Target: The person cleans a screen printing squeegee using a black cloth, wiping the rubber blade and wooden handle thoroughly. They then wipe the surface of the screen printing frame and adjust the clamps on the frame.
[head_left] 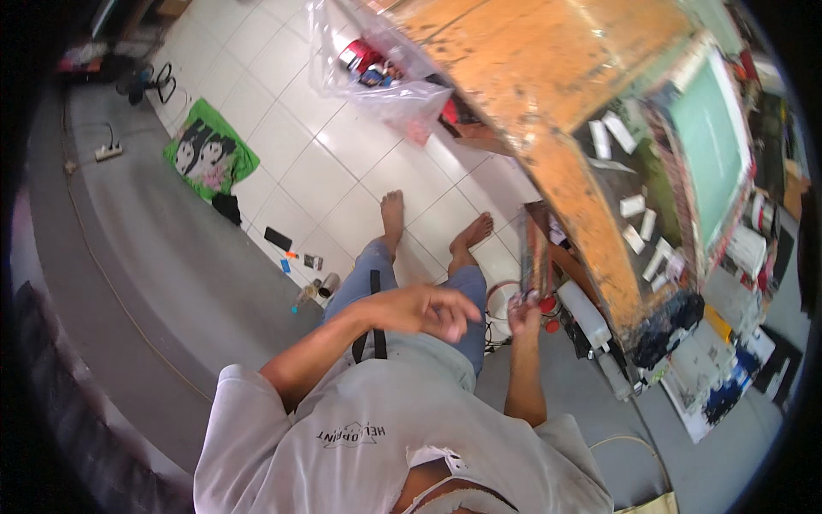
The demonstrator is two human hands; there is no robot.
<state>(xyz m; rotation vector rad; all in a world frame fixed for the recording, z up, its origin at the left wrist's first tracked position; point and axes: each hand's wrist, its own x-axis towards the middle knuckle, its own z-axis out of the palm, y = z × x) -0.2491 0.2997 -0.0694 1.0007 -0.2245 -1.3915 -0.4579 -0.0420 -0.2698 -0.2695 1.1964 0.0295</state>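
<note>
My left hand (432, 313) is in front of my waist, slightly blurred, its fingers loosely bent and apart with nothing in them. Off to its right, my right hand (524, 315) grips the lower end of a long, narrow, stained tool that looks like a squeegee (536, 253). The squeegee points away from me, beside the edge of an orange-brown wooden table (582, 210). On that table lies a framed screen (706, 146) with pale green mesh. Several white strips (632, 206) are scattered next to the frame.
A clear plastic bag (377, 90) with cans stands on the tiled floor (321, 167). Left lie a green printed cloth (210, 154), a black phone (277, 238) and a metal cup (329, 284). A white bucket (503, 301) and dark-stained rag (672, 330) are near my right hand.
</note>
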